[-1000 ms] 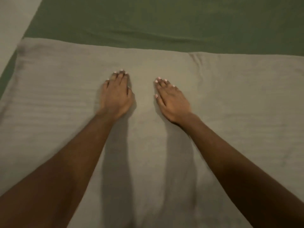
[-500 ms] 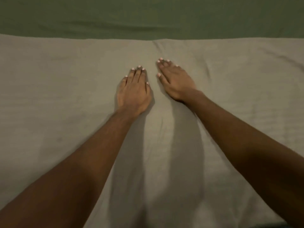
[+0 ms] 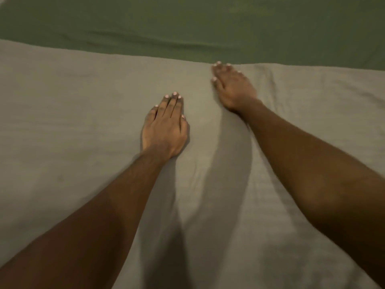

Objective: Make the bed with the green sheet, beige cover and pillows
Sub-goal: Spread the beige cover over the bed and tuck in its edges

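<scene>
the beige cover (image 3: pixel 83 126) fills most of the view. it's spread flat over the near part of the bed (image 3: pixel 312 24), with soft ripples and one raised crease running back from its far edge on the right. the green sheet (image 3: pixel 187 21) shows as a band past that edge, on the far side of the bed, and it has a few long wrinkles of its own. the cover's far edge runs a bit slanted, farther away on the left and nearer on the right.

half a second ago both hands sat nearly level and close together in the middle of the cover. now they're staggered and further apart: the right hand (image 3: pixel 233 86) has slid ahead so its fingertips (image 3: pixel 217 64) are at the cover's far edge, right where the green starts, and the left one has ended up further back. more green shows along the top than before.

the left hand (image 3: pixel 165 130) lies palm down on the cover, fingers straight and pressed side by side, thumb tucked against the side. the right hand is palm down too, fingers straight, angled toward the left, and a little blurred. neither hand grips anything, both just lie flat on the fabric. both forearms are bare and stretch out from the near corners.
</scene>
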